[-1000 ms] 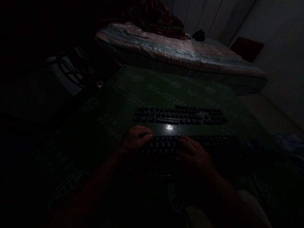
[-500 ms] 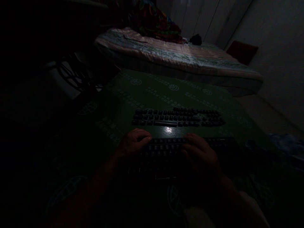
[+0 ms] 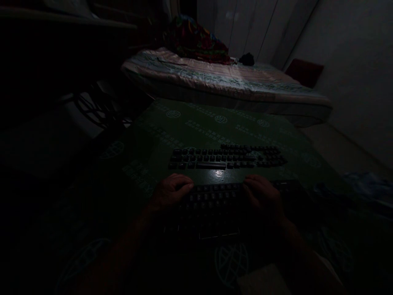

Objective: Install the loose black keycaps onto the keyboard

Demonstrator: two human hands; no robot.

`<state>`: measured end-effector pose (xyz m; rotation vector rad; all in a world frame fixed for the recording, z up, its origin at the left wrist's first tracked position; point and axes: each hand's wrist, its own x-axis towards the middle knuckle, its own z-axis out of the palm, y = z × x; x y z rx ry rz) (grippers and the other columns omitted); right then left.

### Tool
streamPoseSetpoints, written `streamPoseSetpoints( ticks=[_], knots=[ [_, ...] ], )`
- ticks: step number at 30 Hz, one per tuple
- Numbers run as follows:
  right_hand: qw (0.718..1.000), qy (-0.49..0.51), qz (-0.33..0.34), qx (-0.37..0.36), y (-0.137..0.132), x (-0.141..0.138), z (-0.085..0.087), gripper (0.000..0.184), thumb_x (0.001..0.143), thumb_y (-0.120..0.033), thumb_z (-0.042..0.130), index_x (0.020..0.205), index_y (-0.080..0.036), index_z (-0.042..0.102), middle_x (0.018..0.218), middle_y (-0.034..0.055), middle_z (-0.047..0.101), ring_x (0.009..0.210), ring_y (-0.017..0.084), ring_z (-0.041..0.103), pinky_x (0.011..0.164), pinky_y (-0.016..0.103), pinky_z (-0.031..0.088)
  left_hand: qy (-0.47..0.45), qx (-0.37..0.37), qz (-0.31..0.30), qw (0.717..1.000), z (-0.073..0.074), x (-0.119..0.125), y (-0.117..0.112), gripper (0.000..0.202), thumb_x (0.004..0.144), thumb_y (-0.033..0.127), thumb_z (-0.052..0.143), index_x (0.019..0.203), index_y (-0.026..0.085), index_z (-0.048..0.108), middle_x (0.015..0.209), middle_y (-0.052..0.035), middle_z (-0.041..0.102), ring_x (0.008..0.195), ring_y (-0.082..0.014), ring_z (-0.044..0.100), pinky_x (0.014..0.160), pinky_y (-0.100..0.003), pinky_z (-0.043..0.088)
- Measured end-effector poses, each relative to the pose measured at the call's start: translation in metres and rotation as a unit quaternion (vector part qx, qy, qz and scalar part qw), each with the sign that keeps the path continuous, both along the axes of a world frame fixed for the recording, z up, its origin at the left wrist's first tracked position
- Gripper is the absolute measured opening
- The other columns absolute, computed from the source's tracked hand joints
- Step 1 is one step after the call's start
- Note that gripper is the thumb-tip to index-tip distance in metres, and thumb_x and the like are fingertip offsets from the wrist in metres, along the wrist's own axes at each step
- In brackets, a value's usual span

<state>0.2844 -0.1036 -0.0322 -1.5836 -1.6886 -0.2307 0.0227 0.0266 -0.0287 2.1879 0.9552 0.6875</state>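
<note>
A black keyboard (image 3: 211, 200) lies in front of me on a green table, its lower rows almost lost in the dark. My left hand (image 3: 172, 191) is closed around its upper left corner, the thumb along the top edge. At the upper right part of the keys, my right hand (image 3: 263, 197) is bent with its fingers together, gripping the keyboard's top edge; its fingertips are hard to see. Just beyond the keyboard, loose black keycaps (image 3: 211, 158) are laid out in rows, with a long space bar keycap (image 3: 211, 166) among them.
The green table (image 3: 196, 107) has printed white globe marks. Behind it stands a bed with a striped mattress (image 3: 245, 84) and a dark red patterned cloth (image 3: 196, 43). A dark spoked wheel (image 3: 92, 104) is at left. Crumpled cloth (image 3: 368, 186) lies at the right.
My right hand has drawn its fingers together and shifted slightly right, baring more keys. My left hand keeps its place on the corner. The view has tilted up a little.
</note>
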Motion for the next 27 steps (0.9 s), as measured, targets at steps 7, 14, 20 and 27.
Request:
streamPoseSetpoints(
  ticks=[7, 14, 20, 27],
  knots=[
    [0.999, -0.039, 0.008, 0.002, 0.0037, 0.0027, -0.0056, 0.015, 0.085, -0.024, 0.052, 0.089, -0.017, 0.065, 0.089, 0.0099, 0.069, 0.085, 0.021, 0.066, 0.076, 0.037, 0.054, 0.003, 0.011, -0.005, 1.000, 0.0022, -0.0011, -0.0002, 0.025, 0.079, 0.040, 0.051, 0.076, 0.021, 0.068, 0.083, -0.0030, 0.070, 0.084, -0.0193, 0.063, 0.079, -0.033, 0.050],
    [0.998, -0.058, 0.016, -0.032, 0.0038, -0.0003, -0.0011, 0.017, 0.087, -0.021, 0.048, 0.083, -0.018, 0.064, 0.081, 0.0072, 0.069, 0.075, 0.018, 0.064, 0.071, 0.032, 0.051, 0.008, 0.009, 0.002, 1.000, 0.0045, -0.0027, -0.0026, 0.023, 0.079, 0.038, 0.051, 0.076, 0.022, 0.067, 0.083, -0.0031, 0.070, 0.083, -0.0189, 0.063, 0.078, -0.032, 0.050],
    [0.997, -0.078, 0.017, -0.015, 0.0041, -0.0009, -0.0007, 0.017, 0.087, -0.021, 0.047, 0.082, -0.018, 0.064, 0.080, 0.0066, 0.069, 0.073, 0.018, 0.063, 0.070, 0.030, 0.049, 0.006, 0.022, 0.004, 1.000, 0.0066, -0.0023, -0.0039, 0.023, 0.080, 0.038, 0.051, 0.076, 0.022, 0.066, 0.083, -0.0031, 0.070, 0.083, -0.0190, 0.062, 0.078, -0.032, 0.050],
    [0.996, -0.080, 0.024, -0.041, 0.0041, -0.0010, 0.0005, 0.018, 0.088, -0.020, 0.046, 0.081, -0.017, 0.063, 0.080, 0.0066, 0.068, 0.073, 0.018, 0.062, 0.069, 0.031, 0.048, 0.026, 0.071, -0.002, 0.997, 0.0082, -0.0032, -0.0053, 0.022, 0.082, 0.035, 0.049, 0.076, 0.021, 0.065, 0.081, -0.0029, 0.069, 0.080, -0.0182, 0.062, 0.075, -0.031, 0.049]
  ],
)
